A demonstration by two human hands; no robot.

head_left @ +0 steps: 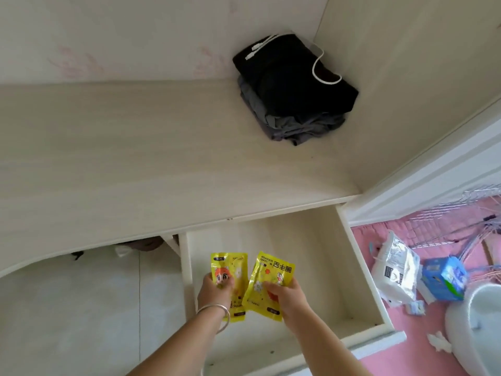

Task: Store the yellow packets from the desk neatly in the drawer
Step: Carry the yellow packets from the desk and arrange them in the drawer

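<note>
Your left hand point(215, 290) and right hand point(286, 294) each pinch a light, floppy packet point(267, 275) mid-body over the drawer point(363, 270); grip edges.

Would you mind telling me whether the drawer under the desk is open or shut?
Open: the cream wooden drawer is pulled out beneath the desk edge, its inside floor and walls visible.

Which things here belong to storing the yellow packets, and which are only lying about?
Belong to the job:
- left packet, held by the left hand
- right packet, held by the right hand
- open drawer
- desk

Lying about:
- folded dark clothes with a white cable
- white bag and blue box on the pink floor
</note>
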